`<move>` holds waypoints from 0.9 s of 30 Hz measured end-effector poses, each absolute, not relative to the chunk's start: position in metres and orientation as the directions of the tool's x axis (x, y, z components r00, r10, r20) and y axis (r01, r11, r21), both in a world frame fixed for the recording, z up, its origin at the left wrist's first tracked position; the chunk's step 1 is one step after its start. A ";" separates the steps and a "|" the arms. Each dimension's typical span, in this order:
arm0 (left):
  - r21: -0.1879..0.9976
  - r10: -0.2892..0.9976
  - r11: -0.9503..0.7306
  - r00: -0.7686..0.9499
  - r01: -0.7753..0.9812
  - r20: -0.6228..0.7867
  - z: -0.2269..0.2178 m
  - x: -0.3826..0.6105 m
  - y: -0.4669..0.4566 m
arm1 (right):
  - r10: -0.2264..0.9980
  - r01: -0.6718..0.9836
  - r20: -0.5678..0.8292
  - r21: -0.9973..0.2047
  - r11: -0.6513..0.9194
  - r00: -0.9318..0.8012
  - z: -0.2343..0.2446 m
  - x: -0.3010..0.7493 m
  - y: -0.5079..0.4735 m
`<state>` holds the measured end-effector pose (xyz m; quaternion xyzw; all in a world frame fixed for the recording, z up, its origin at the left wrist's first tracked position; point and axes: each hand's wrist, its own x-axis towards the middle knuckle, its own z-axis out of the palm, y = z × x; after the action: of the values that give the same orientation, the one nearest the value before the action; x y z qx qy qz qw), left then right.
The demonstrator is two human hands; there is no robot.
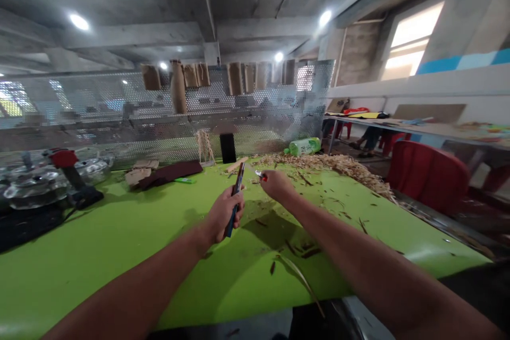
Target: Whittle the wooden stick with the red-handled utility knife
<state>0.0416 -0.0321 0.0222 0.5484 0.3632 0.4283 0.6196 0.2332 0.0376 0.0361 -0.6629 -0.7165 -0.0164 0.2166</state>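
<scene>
My left hand [223, 215] is closed round a long dark blue tool [236, 196] that looks like a knife or cutter, held upright above the green table [119, 244]. Further out and slightly to the right, my right hand [275, 185] pinches a small red-and-silver object [261, 174], perhaps a lighter, close to the tool's upper end. Both forearms reach in from the bottom of the view. Wood shavings [330, 164] lie heaped beyond my right hand.
A perforated metal screen [159, 117] with brown paper bags hung on it closes the table's far side. A red-topped tool [69, 175] and metal lids stand at the left. A green bottle [305, 146] lies at the back. A red chair [428, 175] stands at the right.
</scene>
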 end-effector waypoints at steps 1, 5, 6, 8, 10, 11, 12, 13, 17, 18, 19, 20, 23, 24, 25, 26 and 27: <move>0.991 0.929 0.021 0.369 -0.133 0.030 0.023 0.042 -0.033 | 0.944 0.963 0.323 -0.226 0.146 -0.067 0.036 0.228 0.032; 0.995 0.932 -0.010 0.359 -0.100 0.046 0.027 0.046 -0.036 | 0.936 0.972 0.311 -0.114 0.206 -0.162 0.038 0.215 0.017; 0.996 0.936 -0.014 0.350 -0.087 0.044 0.028 0.046 -0.037 | 0.931 0.971 0.319 -0.097 0.220 -0.179 0.038 0.214 0.015; 0.998 0.943 -0.021 0.330 -0.058 0.039 0.029 0.047 -0.038 | 0.920 0.969 0.337 -0.072 0.237 -0.200 0.039 0.214 0.015; 0.999 0.946 -0.023 0.323 -0.029 0.031 0.030 0.048 -0.040 | 0.920 0.972 0.341 -0.061 0.227 -0.193 0.039 0.217 0.017; 1.000 0.945 -0.018 0.326 -0.023 0.024 0.029 0.049 -0.041 | 0.924 0.975 0.337 -0.060 0.214 -0.182 0.039 0.219 0.018; 1.000 0.943 -0.012 0.331 -0.022 0.018 0.029 0.050 -0.042 | 0.929 0.978 0.329 -0.061 0.199 -0.169 0.040 0.222 0.020; 1.000 0.941 -0.010 0.338 -0.024 0.017 0.029 0.050 -0.042 | 0.933 0.980 0.324 -0.062 0.187 -0.157 0.040 0.224 0.021; 0.999 0.930 -0.047 0.366 0.005 0.042 0.028 0.048 -0.041 | 0.931 0.982 0.338 -0.077 0.174 -0.138 0.040 0.227 0.025; 0.998 0.928 -0.057 0.369 0.023 0.045 0.029 0.048 -0.041 | 0.928 0.980 0.344 -0.085 0.179 -0.140 0.040 0.227 0.026; 0.997 0.929 -0.062 0.368 0.039 0.044 0.030 0.047 -0.043 | 0.927 0.978 0.349 -0.097 0.185 -0.140 0.040 0.228 0.029; 0.997 0.931 -0.063 0.363 0.052 0.040 0.031 0.047 -0.045 | 0.931 0.977 0.345 -0.126 0.172 -0.119 0.040 0.230 0.032; 0.990 0.907 -0.091 0.420 0.112 0.035 0.035 0.050 -0.059 | 0.967 0.965 0.248 -0.264 0.002 0.066 0.042 0.251 0.046; 0.985 0.885 -0.108 0.464 0.134 0.034 0.036 0.052 -0.065 | 0.969 0.951 0.200 -0.299 -0.081 0.146 0.043 0.262 0.051; 0.982 0.860 -0.122 0.509 0.144 0.032 0.036 0.053 -0.069 | 0.963 0.938 0.174 -0.315 -0.146 0.208 0.045 0.274 0.056; 0.982 0.839 -0.128 0.544 0.141 0.031 0.036 0.054 -0.071 | 0.954 0.928 0.168 -0.321 -0.187 0.250 0.046 0.284 0.060; 0.985 0.832 -0.123 0.554 0.124 0.034 0.035 0.054 -0.071 | 0.944 0.921 0.179 -0.328 -0.209 0.278 0.048 0.292 0.063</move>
<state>0.0544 -0.0707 0.0350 0.6797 0.3516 0.3154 0.5611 0.2923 0.0632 0.0475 -0.7769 -0.6002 0.0301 0.1879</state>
